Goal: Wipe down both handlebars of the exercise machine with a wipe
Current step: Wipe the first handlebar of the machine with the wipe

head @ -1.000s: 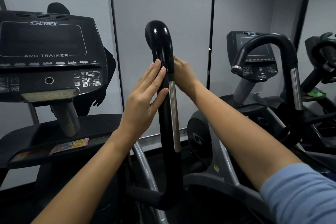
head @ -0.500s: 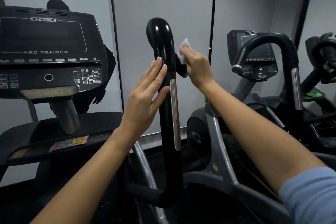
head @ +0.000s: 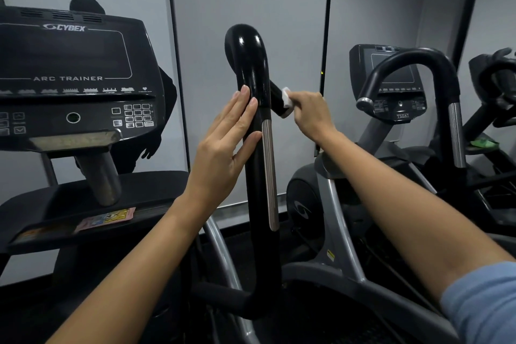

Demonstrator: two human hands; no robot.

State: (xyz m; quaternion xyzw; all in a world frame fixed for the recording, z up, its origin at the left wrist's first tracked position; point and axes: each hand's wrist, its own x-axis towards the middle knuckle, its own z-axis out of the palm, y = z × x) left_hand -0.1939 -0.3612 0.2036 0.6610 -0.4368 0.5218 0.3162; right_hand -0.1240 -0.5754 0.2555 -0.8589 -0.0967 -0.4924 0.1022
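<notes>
The black handlebar stands upright at centre, between both hands. A white wipe is pinched by the right hand against its side stub; the left hand is laid flat and open, empty, along the shaft. A console and grey wall panels are seen behind.

Dim room; glare spot on handlebar top, wide-angle bend at edges, sharp w/ slight softness.
</notes>
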